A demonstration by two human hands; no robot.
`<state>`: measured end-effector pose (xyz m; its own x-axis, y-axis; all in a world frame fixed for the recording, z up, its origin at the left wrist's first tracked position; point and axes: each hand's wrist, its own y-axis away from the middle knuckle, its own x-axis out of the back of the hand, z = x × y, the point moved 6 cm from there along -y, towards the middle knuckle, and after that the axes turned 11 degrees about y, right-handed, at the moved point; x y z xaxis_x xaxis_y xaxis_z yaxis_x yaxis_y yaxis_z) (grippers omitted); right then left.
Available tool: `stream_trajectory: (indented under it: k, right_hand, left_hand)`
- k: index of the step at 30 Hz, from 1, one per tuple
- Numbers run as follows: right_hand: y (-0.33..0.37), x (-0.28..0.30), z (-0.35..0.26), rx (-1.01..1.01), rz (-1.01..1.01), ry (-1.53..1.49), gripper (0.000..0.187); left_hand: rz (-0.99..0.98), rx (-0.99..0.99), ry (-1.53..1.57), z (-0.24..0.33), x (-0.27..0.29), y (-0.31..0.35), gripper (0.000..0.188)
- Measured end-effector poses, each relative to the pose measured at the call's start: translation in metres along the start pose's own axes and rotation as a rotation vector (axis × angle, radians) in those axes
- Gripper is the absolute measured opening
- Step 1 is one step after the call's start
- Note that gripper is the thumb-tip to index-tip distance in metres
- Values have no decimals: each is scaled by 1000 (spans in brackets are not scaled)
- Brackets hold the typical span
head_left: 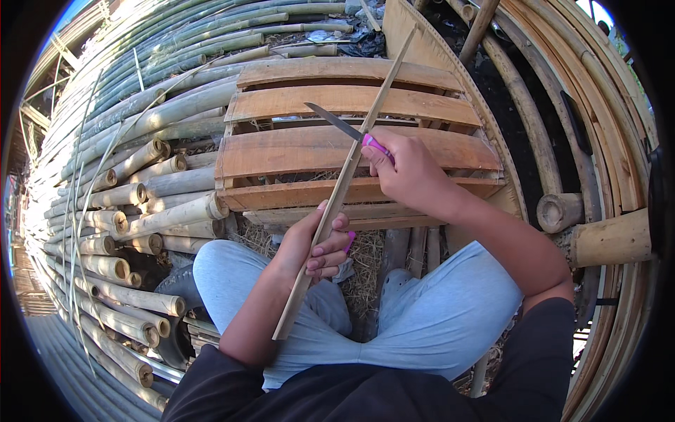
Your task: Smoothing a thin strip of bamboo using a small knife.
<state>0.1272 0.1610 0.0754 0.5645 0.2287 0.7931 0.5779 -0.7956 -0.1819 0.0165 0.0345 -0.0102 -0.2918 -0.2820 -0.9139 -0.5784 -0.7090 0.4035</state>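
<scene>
A long, narrow bamboo strip (pixel 342 181) runs slantwise from above my lap up over a slatted wooden crate (pixel 281 151). My left hand (pixel 301 243) is wrapped round its lower part. In my right hand (pixel 408 165) is a small knife (pixel 332 119) with a purple handle, its dark blade crossing the strip and pointing up and left. Whether the edge touches the strip I cannot tell. A small purple piece (pixel 349 241) shows beside the left fingers; whether it is held is unclear.
Stacked bamboo poles (pixel 183 181) fill the left side and the back. Thin, loose bamboo strips (pixel 79 232) stand at the far left. A curved woven panel (pixel 485 91) borders the crate, and bamboo poles (pixel 524 119) and long planks lie to the right. Dry straw (pixel 365 264) lies between my legs.
</scene>
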Motion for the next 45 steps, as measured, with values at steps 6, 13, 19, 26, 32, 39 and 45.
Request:
stream_trajectory:
  k: [6,13,19,26,32,39,45]
  right_hand:
    - [19,-16,3,39,-20,172,25]
    - [37,-55,-7,330,-110,535,19]
    - [24,-51,2,257,-32,645,22]
    - [7,-37,6,261,-32,706,25]
    - [30,-51,-8,319,-121,572,24]
    - [38,-53,-21,451,-110,660,26]
    - [31,-48,-10,158,-94,582,27]
  left_hand:
    - [-82,58,165,0,1,0,43]
    - [-86,103,211,2,3,2,39]
    - [-112,152,296,4,1,2,37]
    - [-53,108,213,6,5,0,36]
    - [-53,100,198,4,5,1,35]
    - [-41,87,185,7,7,-2,34]
    - [-79,105,194,5,4,-2,36]
